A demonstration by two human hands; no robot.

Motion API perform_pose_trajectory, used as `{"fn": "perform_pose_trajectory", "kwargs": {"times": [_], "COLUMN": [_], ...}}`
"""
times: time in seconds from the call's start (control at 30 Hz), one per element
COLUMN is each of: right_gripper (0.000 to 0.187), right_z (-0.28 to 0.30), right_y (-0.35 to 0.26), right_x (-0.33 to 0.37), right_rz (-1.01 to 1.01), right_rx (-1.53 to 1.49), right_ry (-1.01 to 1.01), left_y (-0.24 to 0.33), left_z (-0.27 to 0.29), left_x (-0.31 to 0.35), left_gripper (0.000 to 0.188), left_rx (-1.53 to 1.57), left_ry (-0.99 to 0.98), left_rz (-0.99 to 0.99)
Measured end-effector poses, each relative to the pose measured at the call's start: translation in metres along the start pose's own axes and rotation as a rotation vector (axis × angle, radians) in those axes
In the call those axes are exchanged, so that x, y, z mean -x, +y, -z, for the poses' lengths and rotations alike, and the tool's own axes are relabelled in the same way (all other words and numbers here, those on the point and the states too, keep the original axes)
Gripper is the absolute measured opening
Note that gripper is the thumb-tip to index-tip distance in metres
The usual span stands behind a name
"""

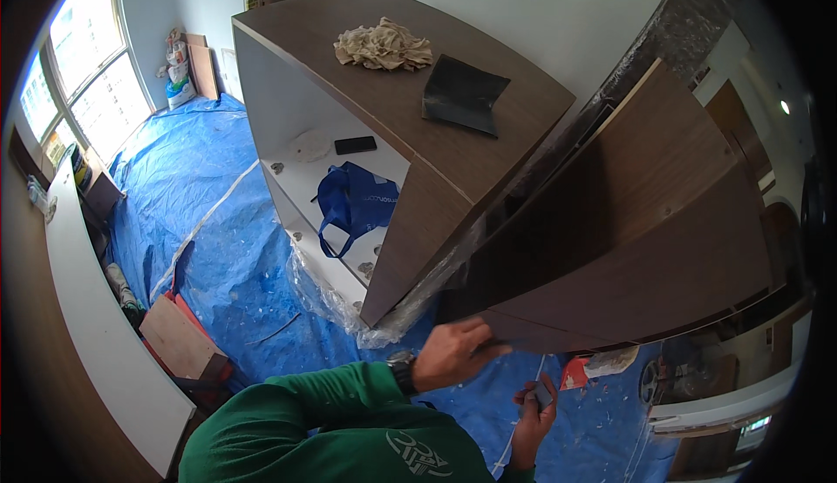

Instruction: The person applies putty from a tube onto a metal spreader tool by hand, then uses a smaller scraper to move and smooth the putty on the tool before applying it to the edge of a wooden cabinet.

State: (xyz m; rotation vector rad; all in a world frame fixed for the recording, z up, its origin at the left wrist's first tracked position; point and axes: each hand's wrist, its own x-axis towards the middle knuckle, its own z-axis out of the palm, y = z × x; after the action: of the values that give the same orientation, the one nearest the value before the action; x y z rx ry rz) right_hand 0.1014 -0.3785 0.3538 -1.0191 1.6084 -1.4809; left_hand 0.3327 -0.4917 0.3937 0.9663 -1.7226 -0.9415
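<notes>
My left hand [451,355], with a dark watch [402,370] on the wrist, is at the lower edge of a large dark brown wood panel [636,221]. Its fingers are closed and a little blurred; whatever they pinch I cannot make out. Lower and to the right, my right hand [530,415] grips a small flat grey piece [541,394] between thumb and fingers. The panel leans beside a brown-topped cabinet [514,73] with a white inside.
On the cabinet top lie a beige cloth [384,45] and a bent black sheet [465,95]. Inside are a blue bag [357,204] and a phone [355,145]. Blue tarp [227,248] covers the floor. A long white panel [96,309] stands at left, near a wood block [181,336].
</notes>
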Motion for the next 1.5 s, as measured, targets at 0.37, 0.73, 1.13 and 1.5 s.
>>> {"fn": "perform_pose_trajectory", "kwargs": {"times": [0.37,0.73,1.13,1.5], "right_gripper": [0.046,0.044,0.059,0.049], "right_z": [0.01,0.009,0.08,0.203], "right_y": [0.04,-0.015,0.011,0.107], "right_x": [0.023,-0.011,0.044,0.132], "right_rz": [-0.272,-0.212,-0.097,-0.152], "right_rx": [-0.208,-0.221,-0.15,-0.022], "right_ry": [-0.182,0.029,0.495,1.197], "left_y": [-0.005,0.009,0.046,0.088], "left_z": [0.111,0.002,-0.206,-0.423], "left_x": [-0.041,-0.039,-0.012,0.083], "left_gripper": [0.019,0.029,0.027,0.02], "left_rx": [-0.501,0.069,0.241,0.115], "left_ry": [0.413,0.087,-0.944,-1.398], "left_rz": [-0.397,0.051,-0.737,-0.592]}}
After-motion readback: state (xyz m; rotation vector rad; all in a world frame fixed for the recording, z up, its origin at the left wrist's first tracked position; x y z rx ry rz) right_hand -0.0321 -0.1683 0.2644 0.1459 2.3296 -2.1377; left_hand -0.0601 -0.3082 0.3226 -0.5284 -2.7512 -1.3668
